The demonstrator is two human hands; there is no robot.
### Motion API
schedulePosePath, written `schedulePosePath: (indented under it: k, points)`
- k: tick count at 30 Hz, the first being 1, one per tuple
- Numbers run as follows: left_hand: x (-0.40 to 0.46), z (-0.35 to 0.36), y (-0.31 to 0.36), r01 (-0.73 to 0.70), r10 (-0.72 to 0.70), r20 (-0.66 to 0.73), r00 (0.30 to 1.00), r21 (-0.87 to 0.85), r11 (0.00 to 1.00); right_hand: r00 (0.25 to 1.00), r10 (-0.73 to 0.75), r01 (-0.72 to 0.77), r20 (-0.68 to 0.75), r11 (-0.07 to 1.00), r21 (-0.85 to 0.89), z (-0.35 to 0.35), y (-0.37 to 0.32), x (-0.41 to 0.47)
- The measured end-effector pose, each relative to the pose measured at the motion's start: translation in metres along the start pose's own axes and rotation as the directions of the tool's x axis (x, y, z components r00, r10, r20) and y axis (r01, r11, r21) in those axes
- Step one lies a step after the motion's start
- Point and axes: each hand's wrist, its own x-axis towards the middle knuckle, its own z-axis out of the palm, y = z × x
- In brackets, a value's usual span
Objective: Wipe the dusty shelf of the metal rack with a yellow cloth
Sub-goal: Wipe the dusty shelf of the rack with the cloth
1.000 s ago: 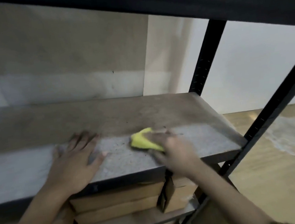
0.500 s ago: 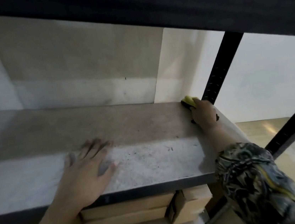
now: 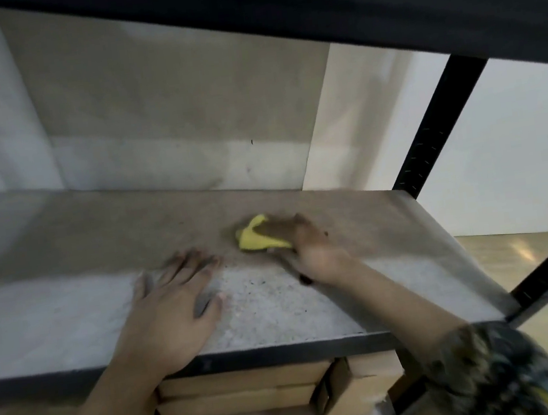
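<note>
Right hand (image 3: pixel 308 248) gripping yellow cloth (image 3: pixel 257 238), back from far corner to mid-shelf (image 3: pixel 72 318); left hand (image 3: pixel 172 316) flat, empty

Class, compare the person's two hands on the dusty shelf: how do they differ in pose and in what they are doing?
The left hand lies flat, fingers spread, empty; the right hand is closed on the crumpled yellow cloth. The left hand is near the front edge; the right hand reaches further back. The left hand looks sharp; the right hand is motion-blurred. Both rest on the dusty grey shelf board.
</note>
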Motion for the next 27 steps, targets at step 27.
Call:
schedulePosePath:
  k: [27]
  points:
    - [-0.013,-0.012,-0.042,0.012,-0.010,-0.053,0.999,0.035,0.999,0.969,-0.236,0.247,0.073,0.914,-0.322,0.024,-0.088,-0.073]
